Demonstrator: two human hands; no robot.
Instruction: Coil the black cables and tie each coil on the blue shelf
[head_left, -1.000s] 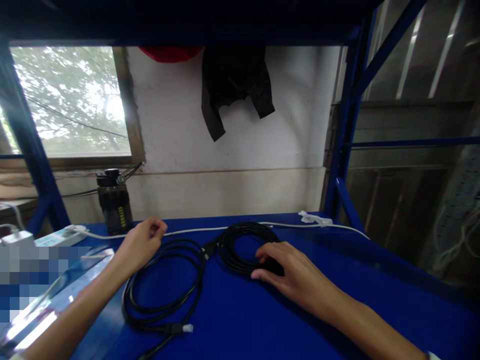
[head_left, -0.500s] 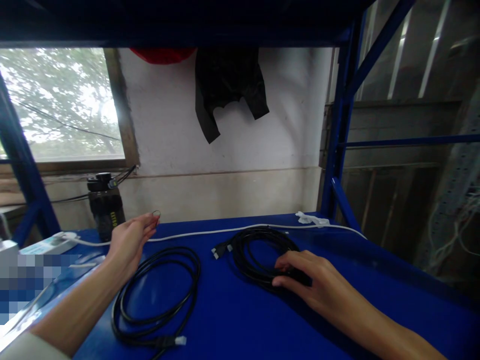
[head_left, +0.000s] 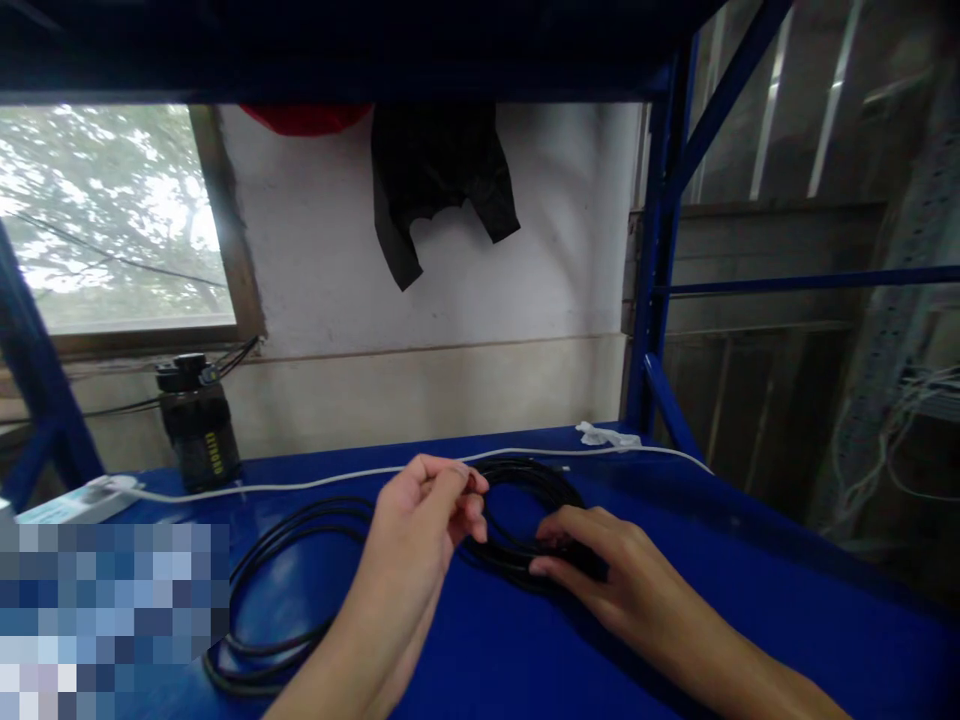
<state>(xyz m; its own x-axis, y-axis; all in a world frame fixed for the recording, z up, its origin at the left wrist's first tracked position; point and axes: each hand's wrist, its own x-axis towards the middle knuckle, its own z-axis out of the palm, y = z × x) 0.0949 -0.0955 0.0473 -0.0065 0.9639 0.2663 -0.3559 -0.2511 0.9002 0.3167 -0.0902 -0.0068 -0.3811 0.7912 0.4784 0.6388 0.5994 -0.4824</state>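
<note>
On the blue shelf surface (head_left: 480,640) lie two coils of black cable. My right hand (head_left: 600,555) has its thumb and fingers closed around the near right side of the right coil (head_left: 517,475). Above that coil's left edge is my left hand (head_left: 431,510), its fingers pinched together; whatever they hold is too small or hidden to make out. The coil's connector ends are hidden behind this hand. A looser coil (head_left: 259,555) rests to the left, partly covered by my left forearm.
A dark bottle (head_left: 199,430) stands at the back left beside a white power strip (head_left: 82,500). A white cord (head_left: 300,487) crosses the back, passing a crumpled white tie (head_left: 607,437). Blue posts (head_left: 656,250) frame the shelf; a black garment (head_left: 442,160) hangs behind.
My left hand has moved right, from near the bottle to the right coil. My right hand keeps its grip on the coil. The camera view has shifted slightly.
</note>
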